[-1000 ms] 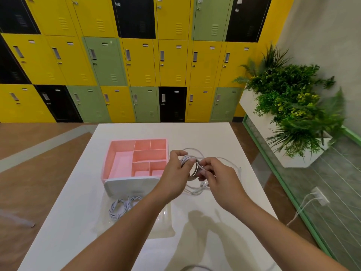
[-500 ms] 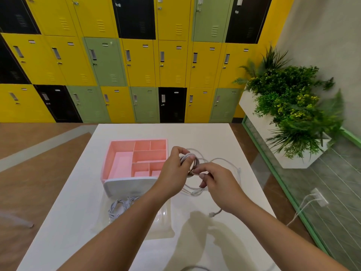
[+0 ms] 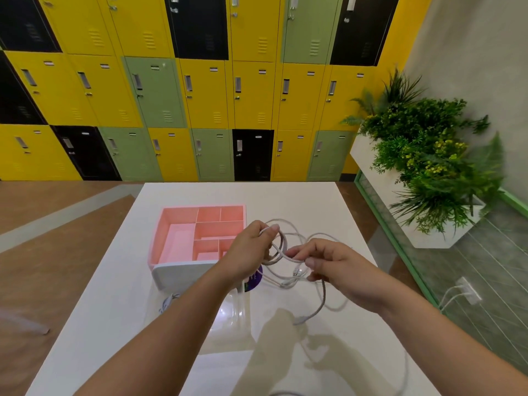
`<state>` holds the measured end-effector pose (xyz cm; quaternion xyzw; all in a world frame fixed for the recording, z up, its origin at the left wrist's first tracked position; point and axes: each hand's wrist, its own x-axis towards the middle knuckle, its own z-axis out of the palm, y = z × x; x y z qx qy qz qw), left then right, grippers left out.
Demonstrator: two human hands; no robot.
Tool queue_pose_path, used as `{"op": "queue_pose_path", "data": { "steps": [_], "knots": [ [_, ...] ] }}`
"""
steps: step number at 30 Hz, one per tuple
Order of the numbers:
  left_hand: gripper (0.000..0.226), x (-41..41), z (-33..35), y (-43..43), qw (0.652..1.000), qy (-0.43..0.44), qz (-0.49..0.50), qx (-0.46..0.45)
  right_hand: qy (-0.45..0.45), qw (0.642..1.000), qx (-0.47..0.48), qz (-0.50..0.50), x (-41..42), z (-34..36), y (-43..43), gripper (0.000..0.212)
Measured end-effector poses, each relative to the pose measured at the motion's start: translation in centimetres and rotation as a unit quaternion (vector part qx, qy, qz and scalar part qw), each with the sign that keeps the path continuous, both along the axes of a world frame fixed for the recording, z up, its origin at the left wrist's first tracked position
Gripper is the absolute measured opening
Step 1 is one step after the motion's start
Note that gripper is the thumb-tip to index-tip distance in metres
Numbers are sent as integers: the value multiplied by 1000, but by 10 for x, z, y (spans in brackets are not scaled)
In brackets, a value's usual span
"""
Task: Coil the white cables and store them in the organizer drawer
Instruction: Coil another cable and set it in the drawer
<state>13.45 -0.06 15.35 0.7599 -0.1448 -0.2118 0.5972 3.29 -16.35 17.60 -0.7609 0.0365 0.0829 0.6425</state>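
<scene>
My left hand (image 3: 248, 250) holds a small coil of braided white cable (image 3: 281, 244) above the white table (image 3: 285, 195), fingers curled round the loops. My right hand (image 3: 337, 267) pinches the same cable a little to the right; its loose end hangs down to a plug (image 3: 300, 320). More loose white cable (image 3: 288, 281) lies on the table under the hands. The pink organizer (image 3: 177, 241), with several compartments and a white front, stands left of my left hand. Its clear drawer (image 3: 228, 318) is pulled out toward me, a coiled white cable (image 3: 167, 302) partly hidden in it by my left forearm.
Yellow, green and black lockers (image 3: 200, 95) fill the back wall. A white planter with green plants (image 3: 428, 155) stands at the right beside the table. A wall socket with white plugs (image 3: 465, 290) is low on the right.
My right hand has moved right and away from the left, drawing out a length of cable. The plug end now dangles lower. My left hand keeps holding the coil.
</scene>
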Motion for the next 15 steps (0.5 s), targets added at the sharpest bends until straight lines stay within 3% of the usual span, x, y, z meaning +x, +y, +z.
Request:
{"op": "queue_pose_path", "data": {
  "steps": [4,8,11,15],
  "knots": [
    [26,-1,-1,1,999,-33,-1,42,-3,999,-5,-53,1,1,4,19],
    [26,-6,0,-1,992,-91,4,83,29,998,-47,-31,4,6,11,20],
    [26,-10,-1,-6,992,-101,4,78,11,986,-164,-25,8,1,22,25],
    [25,-15,0,-10,997,-70,-1,41,-96,929,-351,-66,15,-16,30,20]
  ]
}}
